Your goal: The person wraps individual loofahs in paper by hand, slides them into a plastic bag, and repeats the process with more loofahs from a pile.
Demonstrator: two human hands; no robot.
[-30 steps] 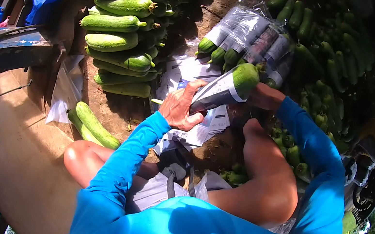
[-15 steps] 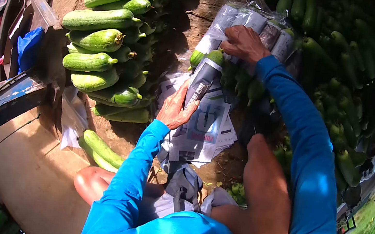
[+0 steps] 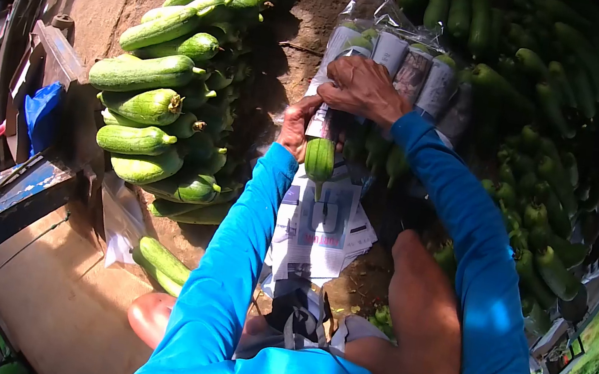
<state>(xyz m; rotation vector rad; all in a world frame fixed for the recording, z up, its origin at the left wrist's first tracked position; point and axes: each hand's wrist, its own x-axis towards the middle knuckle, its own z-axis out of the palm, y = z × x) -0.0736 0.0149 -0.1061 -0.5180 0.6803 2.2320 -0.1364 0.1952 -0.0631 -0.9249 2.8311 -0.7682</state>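
A newspaper-wrapped luffa gourd (image 3: 318,160) points toward me, its bare green end and stem sticking out of the paper. My left hand (image 3: 297,125) is closed around its left side. Just above, my right hand (image 3: 366,90) is curled at the mouth of a clear plastic bag (image 3: 389,15), pinching what looks like the bag's edge; its fingertips are partly hidden. Inside the bag lie several wrapped gourds (image 3: 414,72) side by side. Below the held gourd rests a stack of newspaper sheets (image 3: 312,256).
A pile of unwrapped luffa gourds (image 3: 142,104) lies on the left, and more gourds (image 3: 559,79) sit in shade on the right. Two loose gourds (image 3: 160,265) are near my knee beside a white plastic sheet (image 3: 121,217). A blue-painted frame (image 3: 7,199) stands at far left.
The wrapped gourd has swung from stem-end up to stem-end toward me and moved up against the bag's mouth. My left hand has moved up with it, close to my right hand.
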